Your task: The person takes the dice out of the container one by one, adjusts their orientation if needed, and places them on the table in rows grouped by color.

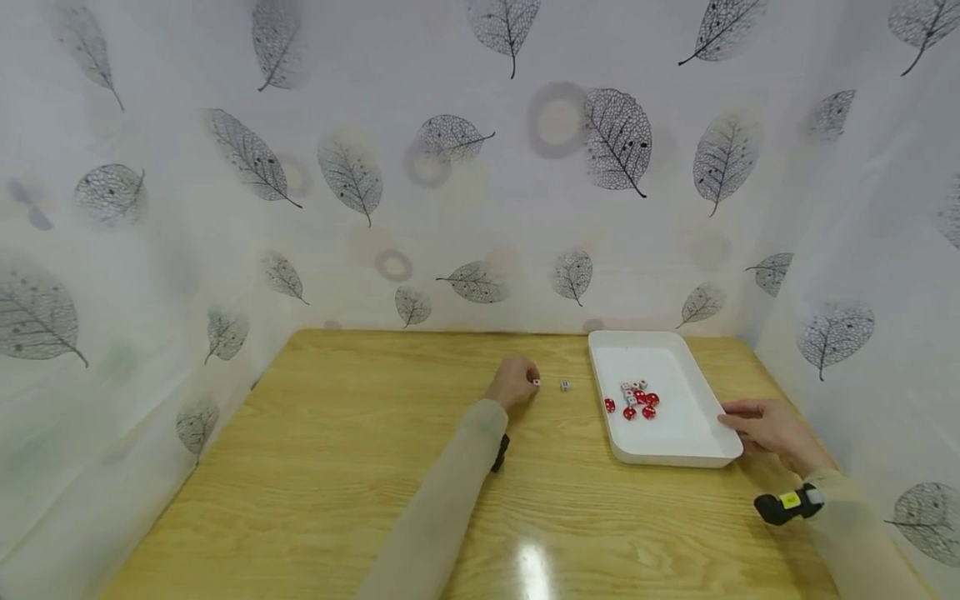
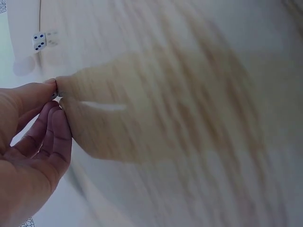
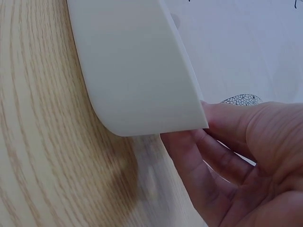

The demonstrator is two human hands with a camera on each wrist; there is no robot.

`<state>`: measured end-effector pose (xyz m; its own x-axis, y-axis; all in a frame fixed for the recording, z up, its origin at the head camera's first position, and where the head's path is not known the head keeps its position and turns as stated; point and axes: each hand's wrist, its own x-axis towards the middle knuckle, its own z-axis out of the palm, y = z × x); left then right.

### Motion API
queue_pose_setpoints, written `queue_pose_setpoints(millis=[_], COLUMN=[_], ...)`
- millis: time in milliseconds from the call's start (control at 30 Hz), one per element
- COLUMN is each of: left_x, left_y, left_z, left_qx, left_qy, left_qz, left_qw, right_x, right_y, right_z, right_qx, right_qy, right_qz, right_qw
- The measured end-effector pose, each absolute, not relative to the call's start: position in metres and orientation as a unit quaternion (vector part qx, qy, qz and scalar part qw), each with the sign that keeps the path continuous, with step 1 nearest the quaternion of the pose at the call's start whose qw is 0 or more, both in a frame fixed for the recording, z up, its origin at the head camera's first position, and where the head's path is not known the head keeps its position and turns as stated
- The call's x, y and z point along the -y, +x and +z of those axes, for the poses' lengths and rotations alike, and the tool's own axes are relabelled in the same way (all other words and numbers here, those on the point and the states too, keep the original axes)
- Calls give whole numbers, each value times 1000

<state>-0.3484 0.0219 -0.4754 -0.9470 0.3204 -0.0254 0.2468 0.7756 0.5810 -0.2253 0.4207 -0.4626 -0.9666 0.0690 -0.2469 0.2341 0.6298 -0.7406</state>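
Observation:
Between the thumb and fingertips of my left hand (image 1: 513, 382) a small white die (image 1: 536, 382) is pinched, just above or on the table; the fingers mostly cover it in the left wrist view. Just to the right of that hand lies another white die (image 1: 566, 385) with blue pips. My right hand (image 1: 772, 429) grips the right rim of a white tray (image 1: 697, 433), thumb on one side of the wall and fingers on the other. Inside the tray, toward its left side, several red dice (image 1: 648, 412) and white dice (image 1: 630, 400) are clustered, with one red die (image 1: 609, 405) against the left wall.
A wooden table (image 1: 337, 442) carries everything. Behind it and at both sides hang pale sheets (image 1: 480, 225) printed with dark leaves. The tray stands near the table's back right corner.

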Motion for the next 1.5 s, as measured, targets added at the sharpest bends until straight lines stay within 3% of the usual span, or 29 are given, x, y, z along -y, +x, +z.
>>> queue_pose_setpoints(millis=[1000,1300,1500], left_x=[-26,-26,-26], left_y=[-354,-347,-341], left_z=[-482,-478,-472], left_qx=[-943,-938,-939], left_qy=[158,140,136], left_qz=[287,306,306], left_qw=[60,86,74], right_x=[-420,-420,-419], right_y=[-225,-225,-227], right_z=[-464,-463,-461], right_qx=[-893,-897,-894], right_qy=[91,89,91], right_qz=[-431,-423,-428], right_qw=[94,94,99])
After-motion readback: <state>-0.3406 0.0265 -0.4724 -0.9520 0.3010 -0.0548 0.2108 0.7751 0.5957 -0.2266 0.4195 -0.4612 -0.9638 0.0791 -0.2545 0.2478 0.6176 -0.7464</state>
